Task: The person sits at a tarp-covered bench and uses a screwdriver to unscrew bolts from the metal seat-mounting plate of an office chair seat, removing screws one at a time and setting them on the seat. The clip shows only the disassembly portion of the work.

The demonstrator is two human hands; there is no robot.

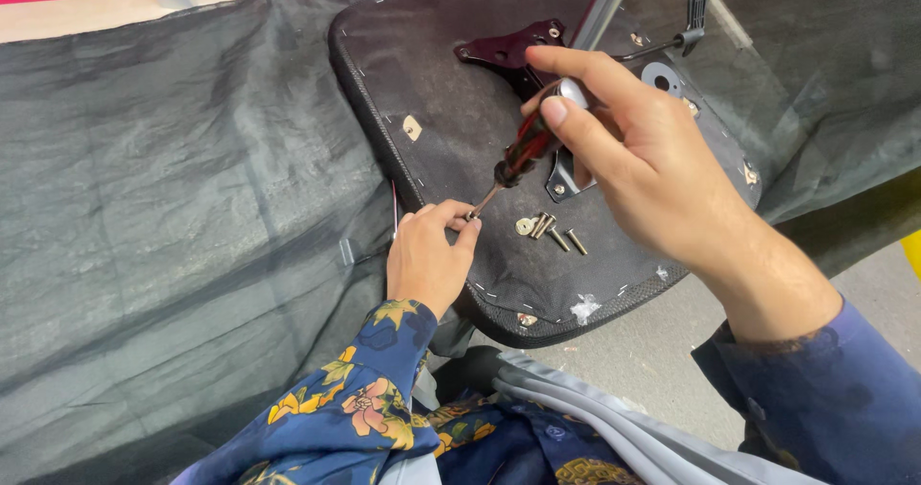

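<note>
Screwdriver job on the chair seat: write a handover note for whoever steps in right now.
Right hand: grips the screwdriver by its handle, tip down at the seat underside.
Left hand: fingertips pinch at the tip, steadying it; whether a screw is there is hidden.
Loose screws and a washer lie on the seat beside the tip.
Bracket sits on the seat.
Left: loose screws not yet driven.

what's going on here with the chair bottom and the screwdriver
A person works on the underside of an upturned chair seat lying on grey fabric. The right hand grips a dark red-handled screwdriver, tip angled down to the seat's near edge, where the left hand pinches at the tip. Loose screws and a washer lie on the seat beside it.
</note>
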